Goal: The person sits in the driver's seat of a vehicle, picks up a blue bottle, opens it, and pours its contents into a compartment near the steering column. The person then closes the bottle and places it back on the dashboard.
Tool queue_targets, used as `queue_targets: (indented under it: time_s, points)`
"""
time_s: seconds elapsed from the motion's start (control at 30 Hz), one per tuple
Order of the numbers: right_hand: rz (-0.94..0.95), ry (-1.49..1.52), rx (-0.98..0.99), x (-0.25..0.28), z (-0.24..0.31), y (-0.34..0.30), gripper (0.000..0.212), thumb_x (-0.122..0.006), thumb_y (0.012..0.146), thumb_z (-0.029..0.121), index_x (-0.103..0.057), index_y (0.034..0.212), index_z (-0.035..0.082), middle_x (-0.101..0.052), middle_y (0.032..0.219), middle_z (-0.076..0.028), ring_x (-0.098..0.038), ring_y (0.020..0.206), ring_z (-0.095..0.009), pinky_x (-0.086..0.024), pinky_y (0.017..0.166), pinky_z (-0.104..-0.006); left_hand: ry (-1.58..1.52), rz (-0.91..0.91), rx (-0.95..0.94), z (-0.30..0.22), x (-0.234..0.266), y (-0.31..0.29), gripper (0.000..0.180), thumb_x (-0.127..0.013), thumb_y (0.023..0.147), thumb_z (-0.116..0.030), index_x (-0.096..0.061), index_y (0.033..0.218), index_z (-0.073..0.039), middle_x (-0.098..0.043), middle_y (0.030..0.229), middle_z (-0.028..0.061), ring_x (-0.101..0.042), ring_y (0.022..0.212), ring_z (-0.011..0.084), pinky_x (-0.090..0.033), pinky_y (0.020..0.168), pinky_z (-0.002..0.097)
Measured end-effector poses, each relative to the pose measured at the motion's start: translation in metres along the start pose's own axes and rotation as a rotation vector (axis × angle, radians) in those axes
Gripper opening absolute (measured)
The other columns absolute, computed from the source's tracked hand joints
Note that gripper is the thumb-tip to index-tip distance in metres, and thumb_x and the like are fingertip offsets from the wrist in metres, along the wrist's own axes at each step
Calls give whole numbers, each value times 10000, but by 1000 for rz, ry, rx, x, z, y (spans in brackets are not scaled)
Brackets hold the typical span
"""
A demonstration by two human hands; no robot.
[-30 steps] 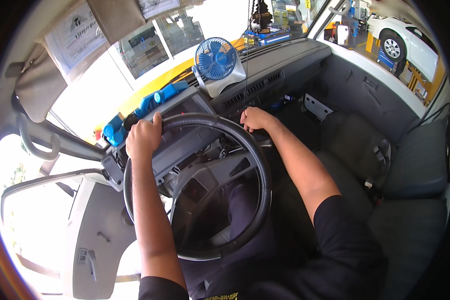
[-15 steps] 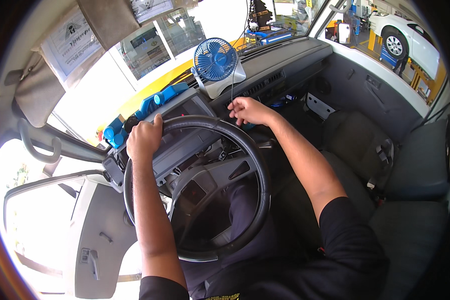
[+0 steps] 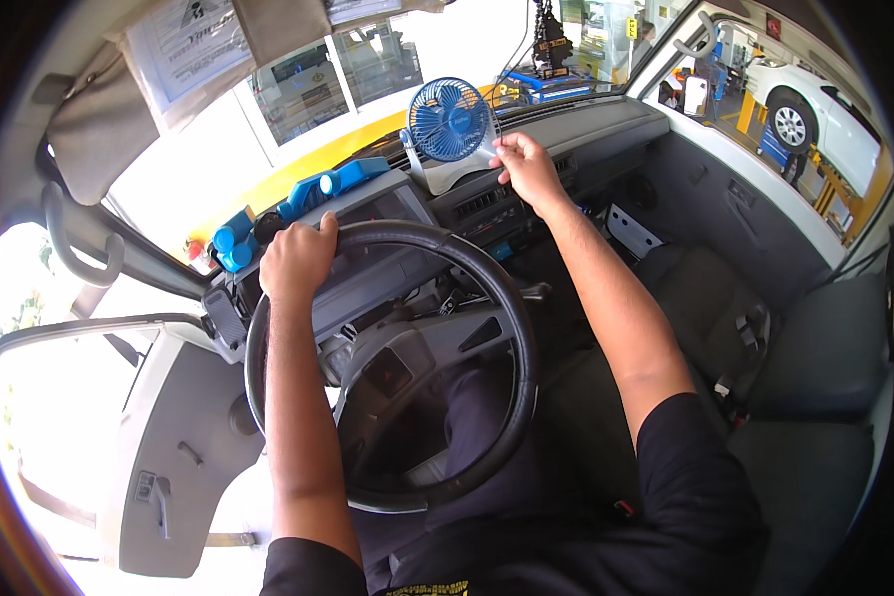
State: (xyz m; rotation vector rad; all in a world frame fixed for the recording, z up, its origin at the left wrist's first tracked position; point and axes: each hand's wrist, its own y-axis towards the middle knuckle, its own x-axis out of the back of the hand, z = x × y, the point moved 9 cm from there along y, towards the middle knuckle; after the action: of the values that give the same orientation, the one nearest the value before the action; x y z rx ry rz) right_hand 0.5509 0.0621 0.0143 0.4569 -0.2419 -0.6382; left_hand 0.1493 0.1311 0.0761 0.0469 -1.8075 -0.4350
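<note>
My left hand (image 3: 299, 260) is wrapped over the upper left rim of the black steering wheel (image 3: 512, 298). In front of the dashboard's right part, my right hand (image 3: 528, 171) is raised beside the blue desk fan (image 3: 449, 119). Its thumb and fingers are pinched together on a thin dark cord (image 3: 496, 114) that comes down from above and runs behind the fan's right edge. The fingertips lie close to the fan's pale base (image 3: 457, 175); whether they touch it I cannot tell. The fan stands upright on the dashboard.
Blue cup-like holders (image 3: 308, 194) line the dashboard left of the fan. A driver's door (image 3: 184, 447) hangs open at the left. Dark passenger seats (image 3: 815, 348) are at the right. A dark ornament (image 3: 551, 45) hangs by the windscreen; outside, a white car (image 3: 815, 94) is on a lift.
My right hand has moved up and to the right, from in front of the dashboard vents to beside the fan's base. My left hand stays on the wheel. The view has shifted slightly.
</note>
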Motion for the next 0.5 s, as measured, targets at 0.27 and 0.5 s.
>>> queue_targets:
  time_s: [0.27,0.5]
  points:
    - [-194,-10,-124,25,-18,44,176,-716,1052,231,-733,1128,73,-719,938,-1,-656,775,-93,-547,651,-268,-4,-28,-17,4,-1,0,710,-445,1037,-605,-811,1078,3,-760,1123,296,-728,1121,462,-567,1010,522]
    - [-193,196,-81,28,6,84,214,-650,1021,60,-663,1205,-49,-737,1084,-130,-762,927,-196,-636,802,-314,2,-1,-5,6,-6,2,687,-442,1041,-591,-814,1104,-16,-770,1136,268,-732,1135,438,-568,1008,511]
